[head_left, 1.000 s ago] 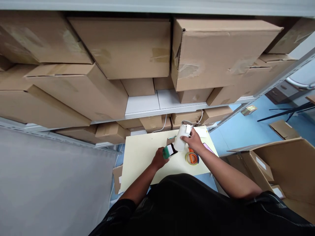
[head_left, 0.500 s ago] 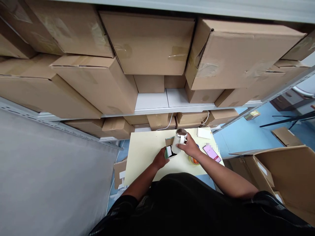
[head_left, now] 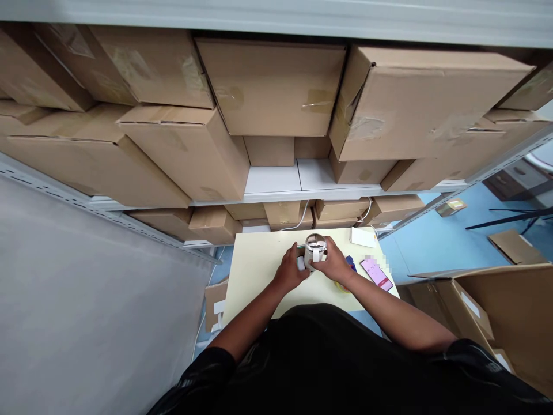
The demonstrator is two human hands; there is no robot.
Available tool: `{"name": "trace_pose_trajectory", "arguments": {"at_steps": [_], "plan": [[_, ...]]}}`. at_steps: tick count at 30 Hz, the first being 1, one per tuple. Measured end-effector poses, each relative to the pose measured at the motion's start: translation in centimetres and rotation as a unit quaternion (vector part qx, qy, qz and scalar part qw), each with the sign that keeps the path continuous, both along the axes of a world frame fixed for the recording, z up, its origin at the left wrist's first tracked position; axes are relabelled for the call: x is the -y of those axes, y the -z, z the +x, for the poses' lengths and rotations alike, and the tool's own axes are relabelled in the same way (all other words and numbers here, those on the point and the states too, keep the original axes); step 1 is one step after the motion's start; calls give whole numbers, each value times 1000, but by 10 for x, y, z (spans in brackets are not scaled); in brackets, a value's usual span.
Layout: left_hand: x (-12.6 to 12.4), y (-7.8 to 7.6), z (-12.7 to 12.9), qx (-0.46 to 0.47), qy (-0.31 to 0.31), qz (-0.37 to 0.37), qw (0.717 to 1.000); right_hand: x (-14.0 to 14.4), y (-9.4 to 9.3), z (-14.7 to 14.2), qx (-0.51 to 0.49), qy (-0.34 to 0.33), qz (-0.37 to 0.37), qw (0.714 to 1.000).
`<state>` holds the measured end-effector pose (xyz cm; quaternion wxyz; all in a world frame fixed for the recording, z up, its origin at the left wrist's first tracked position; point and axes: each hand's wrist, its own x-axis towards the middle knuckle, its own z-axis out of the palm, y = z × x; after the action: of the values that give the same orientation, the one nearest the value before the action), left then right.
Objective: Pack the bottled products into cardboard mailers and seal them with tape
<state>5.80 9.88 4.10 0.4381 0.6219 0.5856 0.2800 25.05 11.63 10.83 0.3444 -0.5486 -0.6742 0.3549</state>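
A pale yellow table (head_left: 259, 276) stands in front of shelving stacked with cardboard boxes (head_left: 272, 86), and everything else here is placed against it. Near the far edge of the table, about midway along that edge, a white cylindrical container (head_left: 314, 252) stands upright with its open, metal-rimmed mouth facing up. The right hand (head_left: 333, 266) wraps around the container's right side, fingers curled against its wall and the thumb on the near face, so the grip is closed on it. The left hand (head_left: 290, 272) comes in from the container's left, its fingers bent around a small white and dark object (head_left: 300, 263) pressed right against the container's lower left side; most of that object is hidden by the hand, and how tightly it is pinched cannot be told. On the table's right part, just beyond the right wrist, lies a phone (head_left: 377, 274) with a pink screen, and a white flat card (head_left: 362, 237) sits near the far right corner. A roll of coloured tape (head_left: 342, 285) peeks out under the right forearm. To the right of the table, on the blue floor, an open cardboard carton (head_left: 488, 305) stands.
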Motion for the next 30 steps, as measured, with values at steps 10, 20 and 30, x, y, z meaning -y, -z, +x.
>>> {"name": "trace_pose_trajectory", "arguments": {"at_steps": [10,20,30], "plan": [[9,16,-16,76,-51,7,996,-2,3,-4,-13,4,-24,1000],[19,33,-25,18,20,101,995,-2,27,-13,-84,-25,-61,994],[12,47,-28,42,13,74,996,3,18,-10,-30,-47,-29,998]]}}
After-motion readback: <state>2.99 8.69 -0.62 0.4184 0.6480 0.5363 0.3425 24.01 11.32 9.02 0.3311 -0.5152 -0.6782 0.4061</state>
